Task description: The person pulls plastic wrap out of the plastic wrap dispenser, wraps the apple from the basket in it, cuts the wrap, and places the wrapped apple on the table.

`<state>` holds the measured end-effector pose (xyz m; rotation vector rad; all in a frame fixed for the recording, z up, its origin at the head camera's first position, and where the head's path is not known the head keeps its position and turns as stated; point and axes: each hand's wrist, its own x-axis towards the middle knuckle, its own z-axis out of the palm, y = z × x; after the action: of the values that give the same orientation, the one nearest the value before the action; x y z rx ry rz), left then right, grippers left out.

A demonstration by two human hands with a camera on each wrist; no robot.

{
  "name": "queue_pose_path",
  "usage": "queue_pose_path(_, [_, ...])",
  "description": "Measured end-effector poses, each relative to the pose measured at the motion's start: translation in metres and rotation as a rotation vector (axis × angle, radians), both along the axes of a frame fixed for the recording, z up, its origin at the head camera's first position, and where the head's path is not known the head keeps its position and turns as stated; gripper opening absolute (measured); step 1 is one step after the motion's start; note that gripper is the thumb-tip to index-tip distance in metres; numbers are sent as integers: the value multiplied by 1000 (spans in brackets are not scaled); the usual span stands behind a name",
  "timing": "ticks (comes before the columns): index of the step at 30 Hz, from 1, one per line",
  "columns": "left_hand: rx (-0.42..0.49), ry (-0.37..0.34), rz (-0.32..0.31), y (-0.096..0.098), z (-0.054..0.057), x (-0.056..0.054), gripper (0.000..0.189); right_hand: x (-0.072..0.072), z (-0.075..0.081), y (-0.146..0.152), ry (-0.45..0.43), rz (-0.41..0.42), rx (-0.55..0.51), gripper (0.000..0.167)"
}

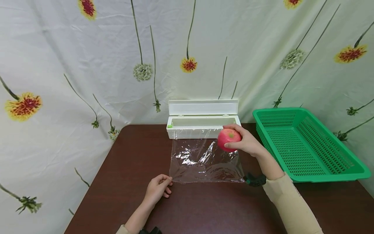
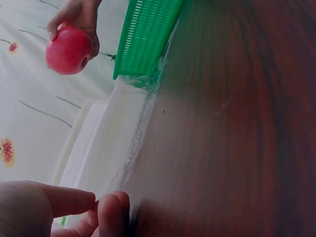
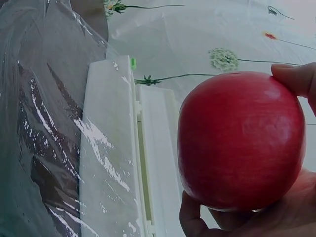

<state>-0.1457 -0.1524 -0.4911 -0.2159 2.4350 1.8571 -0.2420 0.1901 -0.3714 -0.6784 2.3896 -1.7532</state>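
My right hand (image 1: 246, 141) grips a red apple (image 1: 229, 139) between thumb and fingers, held up over the right part of a sheet of plastic wrap (image 1: 204, 159). In the right wrist view the apple (image 3: 242, 140) fills much of the picture. The clear wrap runs from a white dispenser box (image 1: 201, 133), whose lid stands raised, toward the front of the table. At the sheet's near left corner my left hand (image 1: 157, 190) pinches the film's edge with thumb and finger; the left wrist view shows this pinch at the fingertips (image 2: 81, 202).
A green plastic basket (image 1: 362, 169) stands at the right, beside the box. Behind the dark brown table (image 1: 131, 156) hangs a white curtain (image 1: 108, 48) printed with flowers. The table's left edge slants down to the lower left.
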Motion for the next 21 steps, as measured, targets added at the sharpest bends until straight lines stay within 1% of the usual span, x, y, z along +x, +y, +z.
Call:
queue_pose_path(8, [-4, -6, 7, 0, 0, 0, 22, -1, -10, -15, 3, -15, -5, 67])
queue_pose_path(11, [-4, -15, 7, 2, 4, 1, 22, -1, -13, -21, -6, -20, 4, 67])
queue_pose_path(14, [-6, -16, 1, 5, 15, 5, 21, -1, -17, -27, -18, -22, 12, 67])
queue_pose_path(18, [-7, -6, -6, 10, 36, 14, 19, 0, -23, -35, -29, -19, 15, 67])
queue_pose_path(20, [-7, 8, -9, 11, 41, 17, 19, 0, -25, -38, -29, -16, 14, 68])
queue_pose_path(21, [-7, 17, -10, 11, 42, 18, 20, 0, -27, -40, -24, -16, 18, 67])
